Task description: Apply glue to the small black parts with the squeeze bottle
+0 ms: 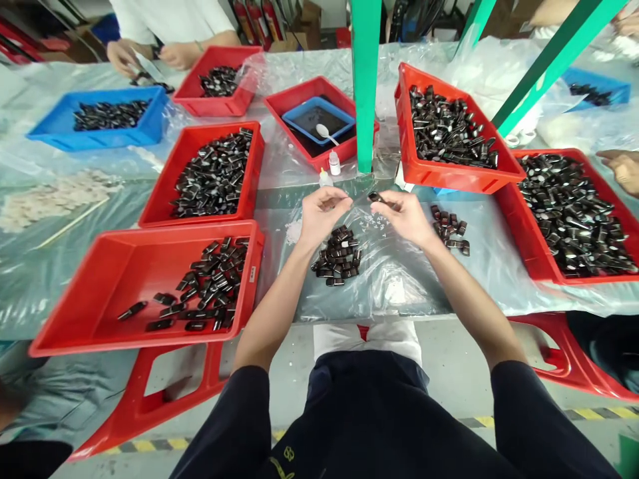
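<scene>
My right hand (pixel 402 213) pinches a small glossy dark brown part (pixel 377 197) between thumb and fingers, just above the table. Facing it, my left hand (pixel 323 211) has thumb and forefinger drawn together; anything between them is too small to make out. Below my hands a pile of similar dark parts (pixel 339 258) lies on the plastic sheet. Tiny clear-white pieces (pixel 375 223) are scattered under my right hand, and a heap of white bits (pixel 293 231) lies left of my left hand. A smaller group of dark parts (pixel 449 229) rests beside my right forearm.
Red bins with dark parts stand left (pixel 150 266), back left (pixel 214 173), back right (pixel 459 174) and right (pixel 589 276). Behind my hands are small bottles (pixel 334 163), a blue tray (pixel 318 120) with a white spoon (pixel 326 134), and a green post (pixel 366 86). A co-worker's hands (pixel 150 56) work opposite.
</scene>
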Available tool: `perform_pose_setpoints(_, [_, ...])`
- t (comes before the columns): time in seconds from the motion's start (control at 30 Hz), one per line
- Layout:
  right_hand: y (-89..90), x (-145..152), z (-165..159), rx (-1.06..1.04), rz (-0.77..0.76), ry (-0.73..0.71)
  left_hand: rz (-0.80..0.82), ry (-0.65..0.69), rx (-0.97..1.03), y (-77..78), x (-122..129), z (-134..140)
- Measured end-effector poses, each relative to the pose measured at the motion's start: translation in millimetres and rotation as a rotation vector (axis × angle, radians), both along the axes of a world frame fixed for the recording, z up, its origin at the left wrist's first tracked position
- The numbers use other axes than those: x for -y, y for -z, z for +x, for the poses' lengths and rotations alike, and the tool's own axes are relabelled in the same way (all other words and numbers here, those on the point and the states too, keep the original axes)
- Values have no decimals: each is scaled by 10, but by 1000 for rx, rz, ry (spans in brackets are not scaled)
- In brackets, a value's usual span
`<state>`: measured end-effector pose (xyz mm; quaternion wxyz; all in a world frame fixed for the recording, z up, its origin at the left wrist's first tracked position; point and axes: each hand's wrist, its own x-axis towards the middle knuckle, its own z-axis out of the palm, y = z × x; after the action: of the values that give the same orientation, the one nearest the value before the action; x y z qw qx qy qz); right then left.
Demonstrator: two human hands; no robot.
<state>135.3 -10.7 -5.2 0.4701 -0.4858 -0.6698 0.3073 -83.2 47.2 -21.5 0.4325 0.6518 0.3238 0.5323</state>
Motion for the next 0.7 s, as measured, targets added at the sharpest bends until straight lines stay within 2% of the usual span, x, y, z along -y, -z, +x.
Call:
perform_pose_setpoints(0.13, [165,-51,-177,-75,-64,-46,-43,-31,79,98,31,11])
perform_pose_setpoints(0.3, [342,80,-168,7,-98,-33,-107,9,29,210,195,25])
perform_pose_setpoints(0.7, [361,183,-196,77,-93,-23,-146,-19,-26,214,264,53])
